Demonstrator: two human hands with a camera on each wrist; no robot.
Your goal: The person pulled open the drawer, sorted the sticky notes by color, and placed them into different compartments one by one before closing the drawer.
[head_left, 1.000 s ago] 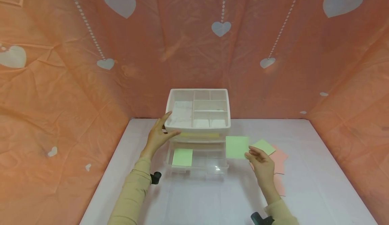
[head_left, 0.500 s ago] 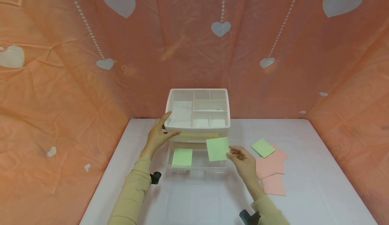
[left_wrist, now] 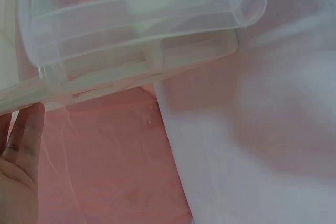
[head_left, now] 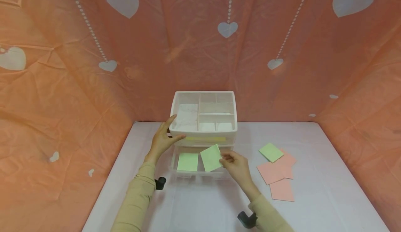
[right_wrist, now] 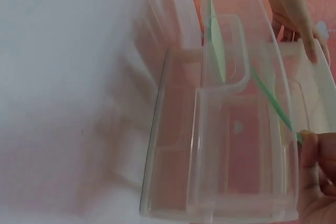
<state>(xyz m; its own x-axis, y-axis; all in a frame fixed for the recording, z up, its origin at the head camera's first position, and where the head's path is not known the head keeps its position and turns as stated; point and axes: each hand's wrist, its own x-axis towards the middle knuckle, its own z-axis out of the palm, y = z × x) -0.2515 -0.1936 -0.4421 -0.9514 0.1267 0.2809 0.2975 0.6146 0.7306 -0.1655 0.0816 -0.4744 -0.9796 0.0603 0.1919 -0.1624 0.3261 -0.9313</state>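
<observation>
My right hand (head_left: 236,164) pinches a light-green sticky note pad (head_left: 210,158) by its right edge, tilted over the pulled-out clear drawer (head_left: 203,174). In the right wrist view, the held pad (right_wrist: 273,100) appears edge-on, between thumb and fingers. Another green sticky note pad (head_left: 187,162) lies in the drawer's left part. My left hand (head_left: 162,141) rests at the left front corner of the white drawer organizer (head_left: 203,134), thumb along its front and straight fingers against its side. Those fingers (left_wrist: 32,135) touch the organizer's edge in the left wrist view.
To the right on the white table (head_left: 316,162) lie a green pad (head_left: 271,152) and several overlapping pink pads (head_left: 272,172). The organizer's top has divided compartments (head_left: 216,108). Something yellow (head_left: 205,139) shows through its upper drawer. An orange heart-patterned cloth (head_left: 200,58) encloses the back and sides.
My right hand has carried the green pad leftward from beside the organizer to over the open drawer, tilting it. The left hand stays in place. The pink pads are now uncovered.
</observation>
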